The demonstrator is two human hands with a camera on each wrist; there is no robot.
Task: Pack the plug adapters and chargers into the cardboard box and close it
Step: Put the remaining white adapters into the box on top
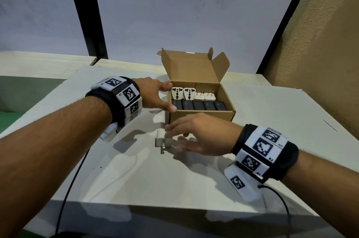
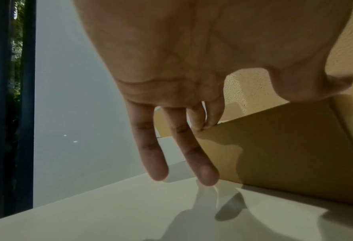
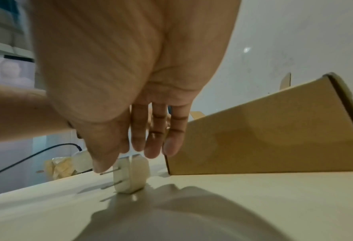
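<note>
An open cardboard box (image 1: 202, 118) stands mid-table with its lid flap upright. Inside, white plug adapters (image 1: 182, 93) line the back and black chargers (image 1: 200, 105) fill the front row. My left hand (image 1: 169, 96) rests against the box's left wall, thumb at the front corner and fingers (image 2: 204, 176) straight. One white plug adapter (image 1: 162, 139) lies on the table in front of the box's left corner, prongs toward me. My right hand (image 1: 172, 138) hovers just over it with straight fingers. In the right wrist view the thumb tip (image 3: 101, 168) is beside a prong of the adapter (image 3: 132, 177).
The white table (image 1: 272, 121) has bare surface to the right of the box and toward me. Black cables (image 1: 66, 189) hang off the near edge on both sides. A brown wall (image 1: 320, 43) rises at the right, and a dark post (image 1: 87, 14) stands behind.
</note>
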